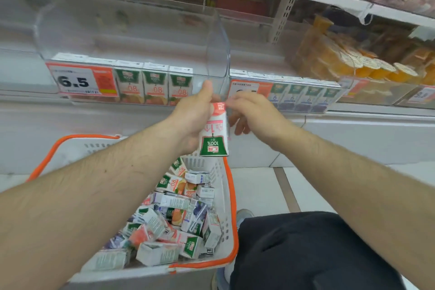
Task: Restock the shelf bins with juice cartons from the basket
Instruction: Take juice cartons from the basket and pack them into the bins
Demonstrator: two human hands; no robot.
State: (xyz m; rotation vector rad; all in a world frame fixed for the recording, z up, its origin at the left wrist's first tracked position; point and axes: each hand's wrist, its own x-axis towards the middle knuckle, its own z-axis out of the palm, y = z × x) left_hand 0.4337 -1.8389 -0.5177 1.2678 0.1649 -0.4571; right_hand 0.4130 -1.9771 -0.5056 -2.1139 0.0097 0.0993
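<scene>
Left hand [193, 117] grips a small juice carton [214, 134], fingers curled round its side and thumb up near the top edge; the carton is upside down, a boxy paper pack with a glossy white and pink face and a green band reading 100% at its low end. Right hand [254, 113] is at the carton's upper corner, fingertips bent and seemingly pinching it, though blur hides the exact contact. Both hands hover in front of the shelf edge, above the basket [229, 198].

The basket is white slotted plastic with an orange rim and handle, rectangular, holding a loose jumble of cartons [174, 219] lying at all angles, some green and orange, some bluish.

On the shelf, the left bin [131, 37] is clear hard plastic with rounded corners, its tall wall rising well above one row of upright cartons behind a 6.5 price tag [75, 81]. There is open room over that row. Just right of it, a second bin [303, 96] shows blue-fronted cartons. Further right are orange jelly cups [367, 66] with round foil lids.

Below lie a pale tiled floor [259, 188] and a dark trouser leg [306, 249].
</scene>
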